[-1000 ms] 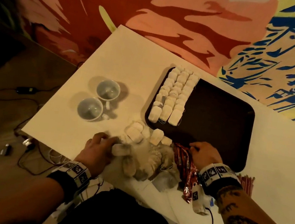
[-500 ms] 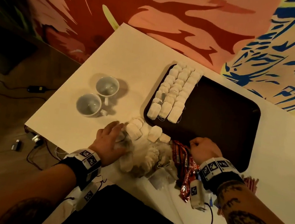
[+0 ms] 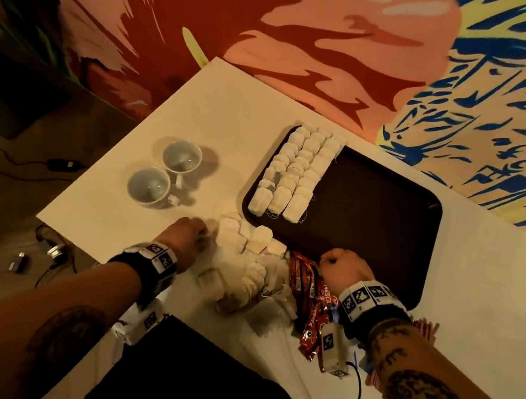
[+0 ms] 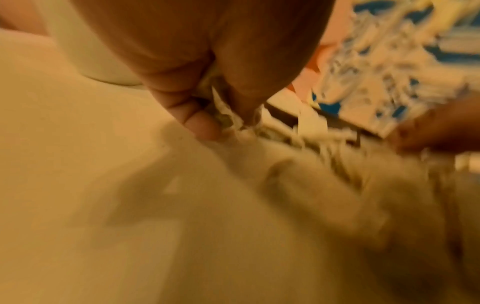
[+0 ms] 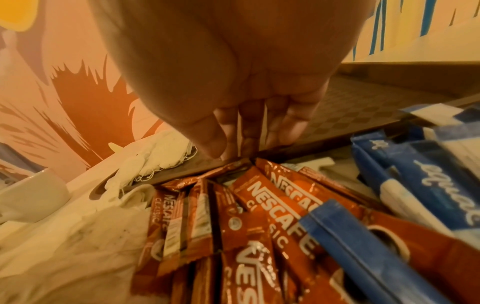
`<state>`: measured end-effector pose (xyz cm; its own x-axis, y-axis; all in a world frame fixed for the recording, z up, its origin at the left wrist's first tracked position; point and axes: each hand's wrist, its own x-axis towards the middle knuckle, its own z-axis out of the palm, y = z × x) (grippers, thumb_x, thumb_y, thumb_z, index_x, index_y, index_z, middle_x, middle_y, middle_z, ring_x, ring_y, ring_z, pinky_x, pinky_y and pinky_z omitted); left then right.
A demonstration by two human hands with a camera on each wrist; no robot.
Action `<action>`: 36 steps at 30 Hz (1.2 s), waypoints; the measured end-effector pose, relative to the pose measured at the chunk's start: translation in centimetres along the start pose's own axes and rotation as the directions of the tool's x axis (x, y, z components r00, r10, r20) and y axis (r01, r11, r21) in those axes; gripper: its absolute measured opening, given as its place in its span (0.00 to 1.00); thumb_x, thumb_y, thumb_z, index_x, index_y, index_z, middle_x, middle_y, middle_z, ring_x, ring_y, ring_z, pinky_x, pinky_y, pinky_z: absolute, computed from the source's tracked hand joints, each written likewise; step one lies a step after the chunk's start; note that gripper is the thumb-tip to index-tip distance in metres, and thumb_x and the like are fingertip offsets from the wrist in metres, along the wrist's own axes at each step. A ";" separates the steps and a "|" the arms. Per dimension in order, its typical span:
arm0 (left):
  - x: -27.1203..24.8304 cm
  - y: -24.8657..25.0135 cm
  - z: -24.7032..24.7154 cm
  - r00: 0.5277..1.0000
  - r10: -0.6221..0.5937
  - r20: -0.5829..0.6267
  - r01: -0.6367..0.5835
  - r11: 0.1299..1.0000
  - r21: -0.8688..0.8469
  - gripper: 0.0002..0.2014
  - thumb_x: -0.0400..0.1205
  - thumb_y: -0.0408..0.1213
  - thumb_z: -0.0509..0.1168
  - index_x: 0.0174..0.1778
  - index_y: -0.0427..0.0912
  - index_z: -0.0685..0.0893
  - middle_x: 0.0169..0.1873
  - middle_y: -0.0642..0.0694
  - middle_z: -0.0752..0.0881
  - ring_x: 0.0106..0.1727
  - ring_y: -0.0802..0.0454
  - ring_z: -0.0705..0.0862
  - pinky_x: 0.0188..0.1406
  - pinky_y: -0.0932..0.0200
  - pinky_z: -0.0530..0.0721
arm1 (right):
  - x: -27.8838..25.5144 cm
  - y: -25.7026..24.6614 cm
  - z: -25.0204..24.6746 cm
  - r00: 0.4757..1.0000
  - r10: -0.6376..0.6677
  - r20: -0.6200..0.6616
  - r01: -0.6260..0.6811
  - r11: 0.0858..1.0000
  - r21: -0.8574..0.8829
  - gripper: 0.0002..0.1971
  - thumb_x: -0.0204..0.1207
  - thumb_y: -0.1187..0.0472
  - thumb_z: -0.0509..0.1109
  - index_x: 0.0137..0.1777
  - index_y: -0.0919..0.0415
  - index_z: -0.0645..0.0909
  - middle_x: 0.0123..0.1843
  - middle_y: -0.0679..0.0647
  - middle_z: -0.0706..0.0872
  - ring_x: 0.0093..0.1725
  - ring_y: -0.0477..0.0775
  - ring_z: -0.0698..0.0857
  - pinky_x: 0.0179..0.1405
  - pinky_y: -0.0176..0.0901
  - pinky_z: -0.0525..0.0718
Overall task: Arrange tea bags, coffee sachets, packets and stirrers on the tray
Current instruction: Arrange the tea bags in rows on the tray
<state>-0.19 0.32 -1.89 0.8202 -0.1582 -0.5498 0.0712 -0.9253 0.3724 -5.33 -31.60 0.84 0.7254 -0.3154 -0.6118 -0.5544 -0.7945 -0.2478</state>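
Note:
A dark tray [image 3: 376, 213] lies on the white table, with three neat rows of tea bags [image 3: 298, 170] on its left part. Loose tea bags [image 3: 247, 263] are heaped at the table's near edge. My left hand [image 3: 189, 235] is at the heap's left side, and its fingers [image 4: 202, 127] pinch one tea bag [image 4: 224, 115]. Red coffee sachets [image 5: 259, 205] fan out right of the heap. My right hand [image 3: 343, 265] is curled at the tray's near rim, over the sachets' far ends, with thin edge-on sachets [image 5: 240, 131] between its fingers [image 5: 215, 139].
Two white cups [image 3: 181, 156] [image 3: 149, 185] stand left of the tray. Blue packets [image 5: 415, 185] lie right of the sachets, and red stirrers [image 3: 424, 328] show by my right forearm. The table's left edge [image 3: 65, 208] drops to a floor with cables.
My left hand has gone from lying spread on the heap to curling at its left side with a tea bag pinched. The right hand has stayed at the tray's near rim.

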 end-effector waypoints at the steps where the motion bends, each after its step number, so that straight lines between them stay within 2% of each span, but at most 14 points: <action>1: 0.0 0.1 -0.3 1.000 -0.002 -0.010 0.001 0.999 -0.046 0.11 0.84 0.44 0.66 0.59 0.44 0.82 0.58 0.40 0.82 0.55 0.41 0.82 0.56 0.51 0.80 | -0.1 0.1 -0.1 1.000 0.001 0.007 -0.001 1.000 0.025 0.12 0.84 0.53 0.63 0.62 0.48 0.85 0.65 0.51 0.86 0.58 0.53 0.85 0.55 0.42 0.82; 3: -0.4 0.4 -1.0 1.000 0.022 -0.020 -0.024 0.988 -0.150 0.07 0.85 0.43 0.66 0.52 0.43 0.82 0.53 0.40 0.84 0.50 0.41 0.85 0.52 0.48 0.85 | -0.3 0.3 -0.5 1.000 -0.002 0.010 0.002 0.997 0.076 0.11 0.85 0.55 0.63 0.61 0.47 0.85 0.64 0.50 0.86 0.54 0.51 0.84 0.49 0.39 0.79; 5: -1.1 1.1 -1.7 0.998 0.061 -0.028 -0.067 0.942 -0.328 0.07 0.85 0.39 0.65 0.49 0.39 0.82 0.45 0.41 0.85 0.43 0.43 0.87 0.47 0.45 0.89 | -0.5 0.3 -0.7 1.000 -0.009 0.001 0.009 0.993 0.117 0.11 0.86 0.56 0.63 0.62 0.47 0.85 0.64 0.50 0.86 0.54 0.50 0.84 0.48 0.39 0.78; 7: -1.8 2.3 -2.3 0.996 0.083 -0.029 -0.087 0.868 -0.490 0.06 0.86 0.37 0.64 0.51 0.38 0.81 0.42 0.40 0.85 0.41 0.45 0.86 0.44 0.48 0.90 | -0.8 0.1 -1.0 1.000 -0.012 -0.014 0.014 0.989 0.148 0.12 0.86 0.56 0.63 0.64 0.48 0.84 0.65 0.49 0.85 0.54 0.48 0.82 0.50 0.38 0.77; 10: -2.0 4.1 -3.3 0.994 0.089 -0.067 -0.111 0.764 -0.636 0.06 0.87 0.38 0.64 0.52 0.38 0.80 0.41 0.39 0.87 0.40 0.43 0.87 0.43 0.48 0.90 | -1.3 -1.2 -1.3 0.996 -0.064 -0.061 0.074 0.982 0.175 0.12 0.85 0.55 0.64 0.64 0.49 0.84 0.66 0.49 0.85 0.50 0.44 0.80 0.54 0.36 0.76; 14: -2.1 7.4 -5.1 0.996 0.082 -0.032 -0.073 0.566 -0.821 0.07 0.87 0.41 0.63 0.53 0.41 0.80 0.36 0.42 0.85 0.33 0.47 0.83 0.29 0.55 0.84 | -2.5 -4.3 -1.6 0.974 -0.184 -0.129 0.212 0.943 0.255 0.11 0.84 0.54 0.66 0.63 0.46 0.85 0.63 0.46 0.85 0.54 0.43 0.84 0.58 0.38 0.80; 17: -2.2 9.2 -5.9 0.995 0.098 0.018 -0.030 0.469 -0.883 0.07 0.87 0.44 0.64 0.53 0.44 0.83 0.35 0.43 0.84 0.29 0.50 0.82 0.23 0.59 0.79 | -4.5 -7.5 -1.9 0.930 -0.333 -0.154 0.367 0.815 0.448 0.07 0.81 0.53 0.72 0.57 0.41 0.85 0.55 0.42 0.89 0.53 0.39 0.87 0.61 0.40 0.85; 19: -1.9 10.0 -6.1 0.992 0.117 0.057 -0.002 0.454 -0.891 0.10 0.86 0.48 0.64 0.52 0.46 0.85 0.36 0.44 0.86 0.31 0.49 0.82 0.28 0.56 0.81 | -5.8 -9.8 -1.7 0.901 -0.403 -0.163 0.418 0.701 0.578 0.09 0.77 0.53 0.77 0.54 0.40 0.84 0.51 0.42 0.91 0.52 0.38 0.89 0.59 0.39 0.87; 21: -1.5 10.7 -6.2 0.988 0.137 0.074 0.005 0.445 -0.896 0.12 0.86 0.51 0.64 0.50 0.47 0.86 0.34 0.46 0.87 0.33 0.48 0.82 0.32 0.55 0.80 | -6.1 -11.5 -1.3 0.895 -0.388 -0.223 0.436 0.645 0.628 0.13 0.71 0.47 0.80 0.54 0.42 0.84 0.49 0.44 0.92 0.50 0.42 0.90 0.55 0.41 0.88; 23: -1.0 11.1 -6.4 0.985 0.144 0.096 0.034 0.384 -0.923 0.11 0.86 0.52 0.64 0.46 0.50 0.86 0.35 0.47 0.88 0.35 0.49 0.84 0.32 0.56 0.80 | -5.6 -12.5 -1.0 0.899 -0.314 -0.305 0.437 0.620 0.651 0.14 0.69 0.44 0.80 0.52 0.46 0.84 0.46 0.46 0.91 0.48 0.45 0.90 0.52 0.46 0.89; 26: -0.8 11.3 -6.7 0.972 0.171 0.160 0.109 0.277 -0.955 0.09 0.86 0.50 0.64 0.47 0.52 0.87 0.39 0.45 0.90 0.36 0.50 0.85 0.31 0.58 0.78 | -5.1 -12.9 -1.2 0.895 -0.238 -0.377 0.441 0.593 0.673 0.03 0.78 0.56 0.77 0.46 0.49 0.85 0.43 0.47 0.92 0.44 0.47 0.90 0.48 0.49 0.90; 29: -0.7 11.5 -6.7 0.970 0.179 0.166 0.118 0.250 -0.961 0.08 0.86 0.47 0.64 0.51 0.49 0.86 0.40 0.43 0.88 0.38 0.50 0.84 0.29 0.58 0.79 | -4.7 -12.6 -1.9 0.899 -0.242 -0.366 0.434 0.607 0.666 0.04 0.80 0.57 0.75 0.43 0.50 0.85 0.40 0.48 0.92 0.40 0.47 0.90 0.44 0.47 0.90; 33: -0.7 11.5 -6.8 0.976 0.178 0.128 0.089 0.214 -0.973 0.03 0.82 0.39 0.70 0.49 0.45 0.85 0.38 0.39 0.81 0.33 0.49 0.79 0.25 0.60 0.76 | -4.0 -11.8 -3.2 0.896 -0.280 -0.345 0.442 0.631 0.638 0.06 0.81 0.57 0.73 0.42 0.51 0.83 0.38 0.46 0.90 0.35 0.39 0.87 0.37 0.35 0.83; 36: -0.4 11.8 -6.5 0.983 0.161 0.086 0.049 0.224 -0.973 0.04 0.80 0.34 0.72 0.44 0.45 0.84 0.33 0.43 0.82 0.28 0.52 0.77 0.23 0.62 0.74 | -3.3 -11.2 -4.0 0.883 -0.293 -0.365 0.467 0.618 0.632 0.05 0.81 0.58 0.73 0.44 0.49 0.82 0.40 0.44 0.89 0.40 0.40 0.88 0.43 0.42 0.87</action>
<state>3.97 -8.31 7.56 0.7690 -0.3337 -0.5453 0.6085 0.1205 0.7843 0.14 -23.74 8.68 0.9525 -0.2353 -0.1933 -0.2621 -0.3104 -0.9137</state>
